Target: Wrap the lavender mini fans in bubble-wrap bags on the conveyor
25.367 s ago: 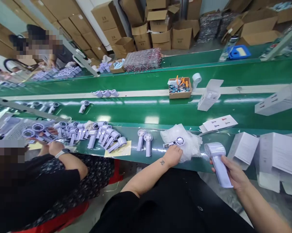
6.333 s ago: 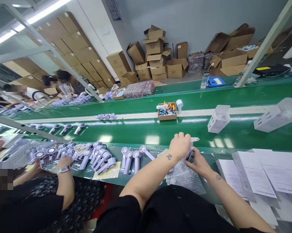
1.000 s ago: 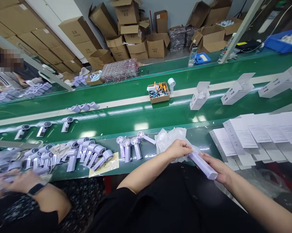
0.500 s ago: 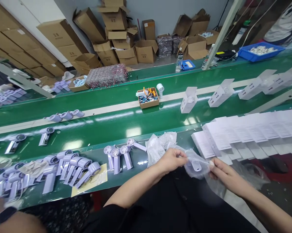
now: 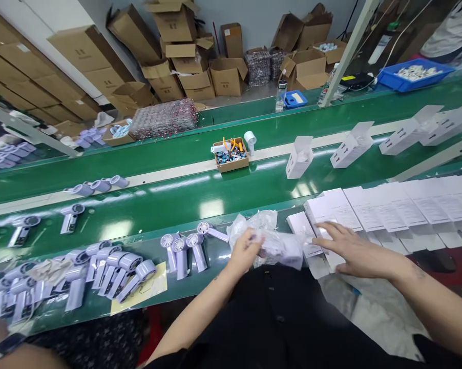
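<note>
In the head view my left hand [image 5: 243, 252] is closed on a handheld fan in a clear plastic bag [image 5: 287, 249], blurred by motion. My right hand [image 5: 348, 251] has its fingers spread over the near end of a row of white boxes [image 5: 336, 207]. Its fingertips reach a small white box [image 5: 300, 225]; whether they press on it I cannot tell. Crumpled clear bags [image 5: 264, 219] lie just behind my left hand. Several light purple handheld fans [image 5: 181, 256] lie left of it on the green bench.
More purple fan bodies [image 5: 119, 266] lie at left, beside another person's arm [image 5: 8, 343]. Across the green belt [image 5: 169, 197] stand a carton of small parts [image 5: 233, 165], a white fan [image 5: 250, 141] and open white boxes [image 5: 299, 159]. A metal post [image 5: 348, 56] rises at right.
The bag that both hands held is now in my left hand alone, farther left. My right hand has let go, spread its fingers and moved up to the white boxes.
</note>
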A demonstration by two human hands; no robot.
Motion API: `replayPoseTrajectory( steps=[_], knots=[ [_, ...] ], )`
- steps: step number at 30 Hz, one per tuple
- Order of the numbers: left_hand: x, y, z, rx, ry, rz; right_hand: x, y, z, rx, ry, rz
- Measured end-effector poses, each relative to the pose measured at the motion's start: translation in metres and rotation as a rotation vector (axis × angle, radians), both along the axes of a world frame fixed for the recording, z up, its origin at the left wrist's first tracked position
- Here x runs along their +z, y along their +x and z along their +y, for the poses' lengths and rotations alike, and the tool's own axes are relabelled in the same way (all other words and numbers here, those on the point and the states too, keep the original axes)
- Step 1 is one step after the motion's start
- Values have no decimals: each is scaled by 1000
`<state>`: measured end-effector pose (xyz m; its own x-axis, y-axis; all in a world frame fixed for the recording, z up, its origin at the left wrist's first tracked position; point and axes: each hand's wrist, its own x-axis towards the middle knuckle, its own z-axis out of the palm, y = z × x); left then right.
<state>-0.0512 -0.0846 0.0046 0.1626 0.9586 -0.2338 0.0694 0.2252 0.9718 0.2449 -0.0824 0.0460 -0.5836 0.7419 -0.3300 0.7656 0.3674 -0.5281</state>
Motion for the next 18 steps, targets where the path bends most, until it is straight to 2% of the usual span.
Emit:
replayPoseTrajectory(
  steps=[2,4,5,6,8,11,13,15,18],
  knots=[
    [-1,-14,8,201,-138,-134,-27,16,11,71,209,-169],
    [0,-27,17,321,-218,-258,-49,24,23,245,257,-170],
    [1,-34,21,362,-239,-308,-54,26,31,321,246,-133],
    [2,-39,24,396,-253,-348,-54,28,39,364,228,-86],
    [3,-50,29,453,-270,-409,-38,30,56,357,198,4],
    [5,-62,36,509,-268,-484,2,31,86,207,258,123],
    [8,-64,44,515,-242,-547,20,25,109,47,336,206],
    [14,-58,57,488,-193,-613,21,10,136,-166,348,339],
    [28,-36,86,413,-105,-656,-3,-28,180,-457,183,637]
  ],
)
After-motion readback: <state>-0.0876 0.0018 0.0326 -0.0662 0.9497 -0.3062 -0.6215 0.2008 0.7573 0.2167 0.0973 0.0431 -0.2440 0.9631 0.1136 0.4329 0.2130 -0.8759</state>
